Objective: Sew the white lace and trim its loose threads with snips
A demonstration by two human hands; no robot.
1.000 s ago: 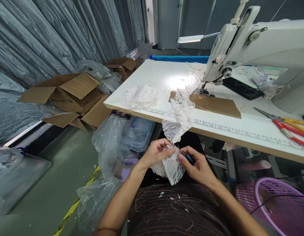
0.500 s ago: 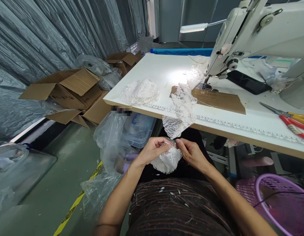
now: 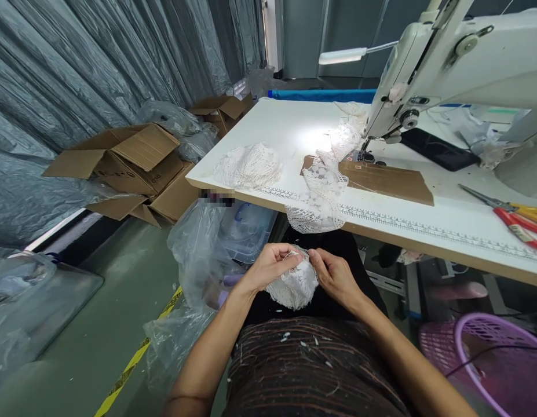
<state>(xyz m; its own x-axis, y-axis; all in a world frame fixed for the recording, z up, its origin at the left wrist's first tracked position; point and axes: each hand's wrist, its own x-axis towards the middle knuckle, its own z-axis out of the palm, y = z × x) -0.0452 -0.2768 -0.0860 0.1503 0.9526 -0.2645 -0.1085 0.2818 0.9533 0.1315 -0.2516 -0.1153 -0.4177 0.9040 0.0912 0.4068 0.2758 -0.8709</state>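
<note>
Over my lap, just below the table edge, a bunched piece of white lace (image 3: pixel 293 288) is held between both hands. My left hand (image 3: pixel 274 267) grips its upper left part, thumb laid across the top. My right hand (image 3: pixel 335 275) pinches its upper right edge between thumb and fingers. A strip of white lace (image 3: pixel 324 185) runs from beside the sewing machine (image 3: pixel 394 81) across the table, its end drooping over the front edge above my hands. To the left on the tabletop lies a heap of white lace (image 3: pixel 249 166).
The white table (image 3: pixel 289 121) carries a cardboard piece (image 3: pixel 390 180), a black phone-like object (image 3: pixel 439 149), and scissors with red handles (image 3: pixel 518 226). A purple basket (image 3: pixel 459 347) stands at lower right. Cardboard boxes (image 3: pixel 138 156) and plastic bags (image 3: pixel 194 249) sit at left.
The end of the lace strip has drawn up from my hands and now hangs clear of them at the table edge. Both hands keep nearly the same place on the bunched lace.
</note>
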